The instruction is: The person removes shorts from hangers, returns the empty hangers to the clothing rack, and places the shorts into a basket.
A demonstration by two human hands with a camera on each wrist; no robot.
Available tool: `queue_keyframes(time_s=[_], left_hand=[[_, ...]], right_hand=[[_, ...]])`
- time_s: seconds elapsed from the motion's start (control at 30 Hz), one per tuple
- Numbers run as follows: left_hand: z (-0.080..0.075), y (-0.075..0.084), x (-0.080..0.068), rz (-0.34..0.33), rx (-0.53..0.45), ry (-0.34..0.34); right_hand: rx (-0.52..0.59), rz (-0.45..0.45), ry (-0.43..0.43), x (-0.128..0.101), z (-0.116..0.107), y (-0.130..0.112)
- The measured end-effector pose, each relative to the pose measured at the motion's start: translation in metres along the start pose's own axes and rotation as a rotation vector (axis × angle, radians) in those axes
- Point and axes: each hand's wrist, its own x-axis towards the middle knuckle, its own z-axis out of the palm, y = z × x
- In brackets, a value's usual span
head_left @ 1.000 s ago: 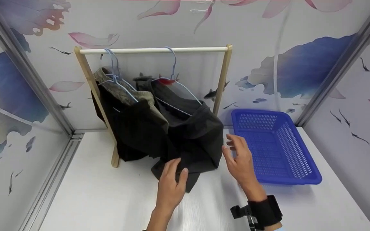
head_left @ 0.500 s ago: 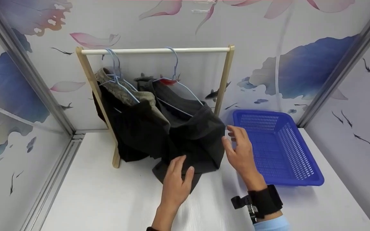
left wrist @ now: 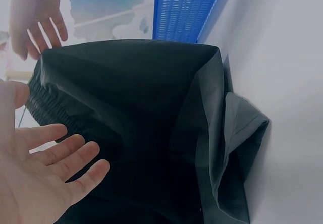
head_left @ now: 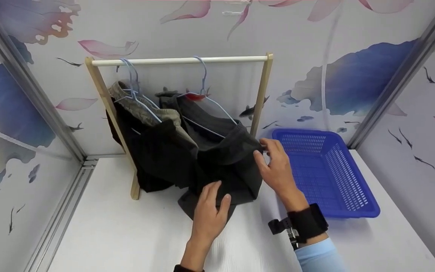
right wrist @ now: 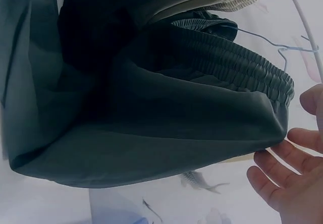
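Dark grey elastic-waist pants hang on a light blue hanger, their lower part bunched down onto the table. In front of them my left hand has its fingers spread and holds nothing; whether it touches the cloth I cannot tell. My right hand is at the pants' right upper corner, fingers slightly bent. In the right wrist view, the right hand's fingertips touch or nearly touch the edge of the pants below the gathered waistband. The left wrist view shows the pants beyond the left hand's spread fingers.
A small rack with a white rail and wooden legs stands at the back. Beige pants and a black garment hang at its left. Right of it, a blue plastic basket sits on the white table.
My right hand has moved up and left to the pants' upper corner. The left hand has shifted slightly right and up. The pants and hangers look about the same.
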Motion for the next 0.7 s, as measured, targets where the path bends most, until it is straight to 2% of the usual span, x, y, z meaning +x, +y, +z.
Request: queue_keyframes(time_s=[0.23, 0.7], left_hand=[[0.003, 0.003, 0.004, -0.002, -0.005, -0.008], [0.007, 0.008, 0.008, -0.017, -0.012, -0.026]], right_hand=[[-0.022, -0.028, -0.049, 0.012, 0.001, -0.004], [-0.059, 0.03, -0.152, 0.034, 0.007, -0.014]])
